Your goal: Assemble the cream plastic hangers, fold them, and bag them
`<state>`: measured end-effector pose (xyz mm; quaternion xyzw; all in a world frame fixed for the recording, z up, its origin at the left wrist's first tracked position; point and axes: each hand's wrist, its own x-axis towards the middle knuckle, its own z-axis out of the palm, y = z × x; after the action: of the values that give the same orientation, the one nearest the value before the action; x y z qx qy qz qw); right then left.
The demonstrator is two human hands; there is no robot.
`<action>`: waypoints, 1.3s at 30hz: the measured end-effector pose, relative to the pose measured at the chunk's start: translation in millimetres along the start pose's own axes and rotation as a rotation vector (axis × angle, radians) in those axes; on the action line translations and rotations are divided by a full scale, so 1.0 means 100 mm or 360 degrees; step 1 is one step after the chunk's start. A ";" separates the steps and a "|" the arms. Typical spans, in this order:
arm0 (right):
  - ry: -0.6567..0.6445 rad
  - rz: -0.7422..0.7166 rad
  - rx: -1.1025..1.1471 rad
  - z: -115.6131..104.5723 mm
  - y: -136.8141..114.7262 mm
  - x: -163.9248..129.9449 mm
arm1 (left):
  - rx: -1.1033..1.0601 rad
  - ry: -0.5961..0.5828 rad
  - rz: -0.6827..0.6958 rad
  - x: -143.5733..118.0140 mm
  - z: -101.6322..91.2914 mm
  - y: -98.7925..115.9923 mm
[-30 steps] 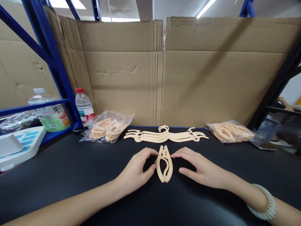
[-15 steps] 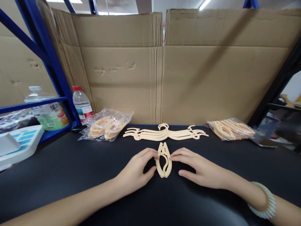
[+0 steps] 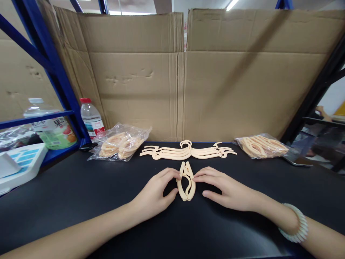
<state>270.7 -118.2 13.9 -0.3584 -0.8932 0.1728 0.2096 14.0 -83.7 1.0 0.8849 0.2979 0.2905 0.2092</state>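
A cream plastic folding hanger (image 3: 192, 187) lies folded up on the black table, its arms drawn together and its hook tucked between them. My left hand (image 3: 159, 190) has its fingertips on the hanger's left arm, and the thumb rests by the lower left edge. From the other side, my right hand (image 3: 229, 189) touches the right arm with stretched fingertips; its thumb stays apart from the hanger. Just beyond, several unfolded hangers (image 3: 175, 154) lie stacked and spread wide, a hook showing at the top middle.
Clear bags of folded hangers lie at the back left (image 3: 120, 144) and back right (image 3: 262, 145). A red-capped bottle (image 3: 92, 118) stands beside the blue frame (image 3: 58, 86). Cardboard (image 3: 140, 90) walls off the back. A white and blue object (image 3: 24, 162) sits at the left edge.
The view has shifted slightly, so everything sits a little more to the left. Both hands keep their places on the folded hanger, which stays as it was.
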 end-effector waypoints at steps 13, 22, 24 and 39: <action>0.0081 -0.0078 -0.0061 0.00 0.01 0.01 | 0.0124 0.0026 -0.0156 0.01 -0.02 0.02; 0.0087 -0.0073 -0.0065 -0.02 0.02 0.00 | 0.0145 0.0025 -0.0153 0.01 -0.03 0.00; 0.0092 -0.0065 -0.0070 -0.03 0.03 0.00 | 0.0141 0.0023 -0.0134 0.01 -0.04 -0.02; 0.0036 -0.0007 -0.0105 -0.07 0.06 -0.01 | 0.0167 0.0019 -0.0101 0.03 -0.06 -0.04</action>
<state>278.6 -113.7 16.6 -0.3650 -0.8967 0.1388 0.2083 9.8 -77.5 4.3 0.8830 0.3419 0.2731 0.1697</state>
